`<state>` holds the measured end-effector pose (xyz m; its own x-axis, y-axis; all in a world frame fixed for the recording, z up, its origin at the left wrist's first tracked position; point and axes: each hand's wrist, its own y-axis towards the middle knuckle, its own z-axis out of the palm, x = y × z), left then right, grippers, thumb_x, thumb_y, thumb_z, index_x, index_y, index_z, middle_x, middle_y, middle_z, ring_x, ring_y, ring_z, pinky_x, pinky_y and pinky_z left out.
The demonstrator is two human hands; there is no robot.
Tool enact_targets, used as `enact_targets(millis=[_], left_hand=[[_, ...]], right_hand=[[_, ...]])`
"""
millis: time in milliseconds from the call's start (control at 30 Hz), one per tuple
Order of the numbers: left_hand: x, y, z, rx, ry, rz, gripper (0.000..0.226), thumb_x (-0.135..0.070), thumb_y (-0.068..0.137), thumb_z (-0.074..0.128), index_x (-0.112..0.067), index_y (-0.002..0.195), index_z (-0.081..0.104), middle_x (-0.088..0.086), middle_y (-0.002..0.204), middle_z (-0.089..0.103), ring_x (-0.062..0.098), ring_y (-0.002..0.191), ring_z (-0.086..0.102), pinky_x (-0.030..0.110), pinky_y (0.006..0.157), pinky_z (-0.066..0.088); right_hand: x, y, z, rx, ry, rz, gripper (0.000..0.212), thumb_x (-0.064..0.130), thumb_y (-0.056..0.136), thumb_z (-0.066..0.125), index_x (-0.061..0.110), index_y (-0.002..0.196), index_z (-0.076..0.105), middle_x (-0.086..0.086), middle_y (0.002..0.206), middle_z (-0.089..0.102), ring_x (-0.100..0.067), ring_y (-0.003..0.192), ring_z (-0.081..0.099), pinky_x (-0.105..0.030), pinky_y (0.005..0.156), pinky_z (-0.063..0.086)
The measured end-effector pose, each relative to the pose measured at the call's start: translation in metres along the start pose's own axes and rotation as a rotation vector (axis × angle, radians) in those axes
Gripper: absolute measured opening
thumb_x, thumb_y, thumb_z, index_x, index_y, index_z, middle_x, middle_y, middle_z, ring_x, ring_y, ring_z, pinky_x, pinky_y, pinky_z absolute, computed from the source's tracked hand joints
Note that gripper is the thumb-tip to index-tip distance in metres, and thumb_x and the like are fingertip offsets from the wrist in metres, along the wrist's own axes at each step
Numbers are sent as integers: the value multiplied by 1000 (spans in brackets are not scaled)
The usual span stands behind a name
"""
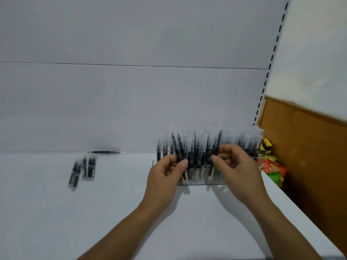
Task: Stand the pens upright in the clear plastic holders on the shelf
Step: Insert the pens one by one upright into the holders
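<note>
Clear plastic holders [197,182] stand at the back right of the white shelf [112,212], packed with several upright black pens [199,147] with clear caps. My left hand [165,175] pinches a black pen at the holders' left part, thumb and fingers curled round it. My right hand [232,166] pinches another black pen [217,141] that sticks up above the rest. Several loose pens [84,170] lie flat on the shelf to the left. One more pen [105,152] lies along the back wall. The image is motion-blurred.
A white back panel [131,91] rises behind the shelf, with a slotted upright [270,66] at its right edge. Colourful snack packets [272,169] sit beyond the shelf's right end, against a brown wooden panel [309,156].
</note>
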<state>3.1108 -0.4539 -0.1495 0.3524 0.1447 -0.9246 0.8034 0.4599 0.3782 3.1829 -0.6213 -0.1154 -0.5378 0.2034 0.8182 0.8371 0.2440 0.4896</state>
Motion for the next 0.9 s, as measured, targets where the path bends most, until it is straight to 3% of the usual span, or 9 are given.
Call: enact_targets(millis=[200, 433, 733, 900], left_hand=[[10, -10, 1, 49, -34, -25, 11, -24, 87, 69, -14, 83, 67, 4, 72, 54, 15, 68, 49, 24, 63, 44], [11, -12, 1, 60, -13, -29, 8, -22, 86, 71, -21, 79, 67, -10, 65, 52, 6, 62, 47, 15, 60, 42], [12, -12, 2, 71, 30, -31, 6, -26, 85, 72, -28, 80, 68, -17, 66, 56, 2, 63, 50, 13, 60, 43], [11, -13, 4, 80, 9, -57, 4, -22, 84, 73, -21, 85, 70, -13, 69, 59, 4, 65, 54, 14, 59, 45]], right_hand=[[-5, 17, -3, -52, -100, -45, 10, 26, 89, 68, 31, 85, 60, 8, 76, 66, -7, 72, 61, -22, 63, 52], [-10, 29, 4, -47, -288, -106, 9, 28, 89, 69, 27, 86, 60, 16, 71, 61, 0, 70, 58, -24, 62, 48], [-5, 39, 3, 35, -413, -69, 10, 37, 88, 68, 31, 87, 60, 19, 73, 61, -2, 72, 59, -30, 67, 52], [-11, 31, 9, 219, -576, 2, 15, 40, 86, 70, 32, 80, 59, 17, 72, 61, -8, 74, 59, -29, 67, 50]])
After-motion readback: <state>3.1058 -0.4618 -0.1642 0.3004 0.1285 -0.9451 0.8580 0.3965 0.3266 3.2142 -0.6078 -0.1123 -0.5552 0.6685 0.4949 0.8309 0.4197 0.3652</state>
